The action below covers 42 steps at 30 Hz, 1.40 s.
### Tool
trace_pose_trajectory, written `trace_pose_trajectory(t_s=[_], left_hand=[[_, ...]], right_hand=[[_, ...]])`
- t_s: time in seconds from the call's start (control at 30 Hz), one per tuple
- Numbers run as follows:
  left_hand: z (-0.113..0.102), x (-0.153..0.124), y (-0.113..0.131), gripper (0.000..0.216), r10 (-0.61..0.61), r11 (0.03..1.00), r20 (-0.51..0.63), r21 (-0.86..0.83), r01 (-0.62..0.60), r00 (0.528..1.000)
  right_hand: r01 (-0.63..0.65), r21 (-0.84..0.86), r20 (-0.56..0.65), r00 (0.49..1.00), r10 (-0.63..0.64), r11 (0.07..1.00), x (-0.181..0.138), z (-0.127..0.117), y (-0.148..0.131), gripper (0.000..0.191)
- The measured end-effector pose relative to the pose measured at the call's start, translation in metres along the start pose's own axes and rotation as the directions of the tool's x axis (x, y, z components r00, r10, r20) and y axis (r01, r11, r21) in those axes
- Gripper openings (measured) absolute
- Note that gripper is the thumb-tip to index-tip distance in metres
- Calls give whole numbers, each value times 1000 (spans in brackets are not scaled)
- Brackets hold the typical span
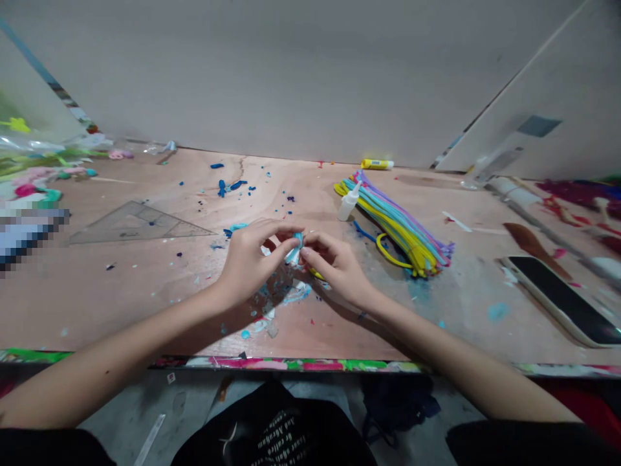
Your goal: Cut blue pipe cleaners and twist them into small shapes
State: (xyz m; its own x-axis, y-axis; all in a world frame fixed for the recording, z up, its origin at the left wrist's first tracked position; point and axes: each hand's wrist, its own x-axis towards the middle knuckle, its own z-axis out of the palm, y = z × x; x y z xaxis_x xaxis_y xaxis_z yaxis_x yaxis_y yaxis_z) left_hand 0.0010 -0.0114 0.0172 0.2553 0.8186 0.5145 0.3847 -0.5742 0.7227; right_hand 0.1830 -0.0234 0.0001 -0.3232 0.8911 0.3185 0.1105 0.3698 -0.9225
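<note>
My left hand [250,262] and my right hand [334,265] meet over the middle of the plywood table [145,294], their fingertips pinching a small light blue and white bundle [294,251]. Its exact material is hard to tell, and my fingers hide part of it. A short yellow piece [316,274] shows beneath my right fingers. Just beyond that hand lies a thick bunch of yellow, blue and lilac pipe cleaners [400,230], with a small white glue bottle [348,202] resting against it.
Blue and teal crumbs of dried clay are scattered around my hands. A clear set square [140,224] lies to the left, and a glue stick [377,164] lies by the back wall. A phone [560,299] and a wooden spatula [531,246] lie to the right.
</note>
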Motion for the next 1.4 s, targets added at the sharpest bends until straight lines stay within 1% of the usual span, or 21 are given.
trace_pose_trajectory(t_s=[0.17, 0.33, 0.47, 0.57, 0.63, 0.73, 0.83, 0.93, 1.03, 1.13, 1.23, 1.3, 1.4], left_hand=[[0, 0, -2, 12, 18, 1000, -9, 26, -18, 1000], [1, 0, -4, 10, 61, 997, 8, 46, -61, 998], [2, 0, -5, 10, 32, 999, 34, 18, -32, 999], [2, 2, -4, 10, -11, 1000, 64, -26, 12, 998], [2, 3, -3, 11, -48, 996, 108, -68, 55, 993], [1, 5, -3, 12, -132, 974, 176, -163, 161, 976], [1, 5, -4, 15, -236, 919, 215, -268, 290, 948], [2, 4, -5, 18, -318, 862, 230, -334, 381, 920], [1, 5, -6, 19, -361, 833, 201, -369, 412, 910], [0, 8, -6, 20, -362, 829, 168, -391, 399, 917], [-1, 11, -7, 19, -362, 825, 164, -402, 397, 918], [-2, 11, -8, 18, -369, 816, 160, -416, 402, 915], [-2, 11, -10, 19, -392, 787, 163, -451, 422, 905]], right_hand=[[-14, 14, 4, 1000, 14, 1000, 0, 1, -1, 17], [-66, 68, -9, 998, 67, 995, 0, 3, -1, 19], [-101, 120, -14, 995, 103, 988, 0, 4, -1, 22], [-96, 121, -13, 995, 98, 988, 0, 4, -1, 21], [-99, 121, -3, 995, 100, 988, -1, 3, -1, 20], [-103, 75, 16, 995, 102, 992, 0, 2, 0, 19], [-82, 46, 18, 997, 82, 996, 0, 1, 0, 19], [-77, 78, 12, 997, 76, 994, 0, 1, 1, 18], [-67, 55, -2, 998, 67, 996, 1, 0, 2, 19], [-22, -68, -7, 1000, 21, 997, 2, -5, 3, 21], [86, -252, -9, 996, -91, 964, 4, -10, 3, 20], [200, -393, 0, 976, -218, 898, 4, -13, 4, 16], [351, -558, 45, 918, -394, 752, 4, -15, 6, 13]])
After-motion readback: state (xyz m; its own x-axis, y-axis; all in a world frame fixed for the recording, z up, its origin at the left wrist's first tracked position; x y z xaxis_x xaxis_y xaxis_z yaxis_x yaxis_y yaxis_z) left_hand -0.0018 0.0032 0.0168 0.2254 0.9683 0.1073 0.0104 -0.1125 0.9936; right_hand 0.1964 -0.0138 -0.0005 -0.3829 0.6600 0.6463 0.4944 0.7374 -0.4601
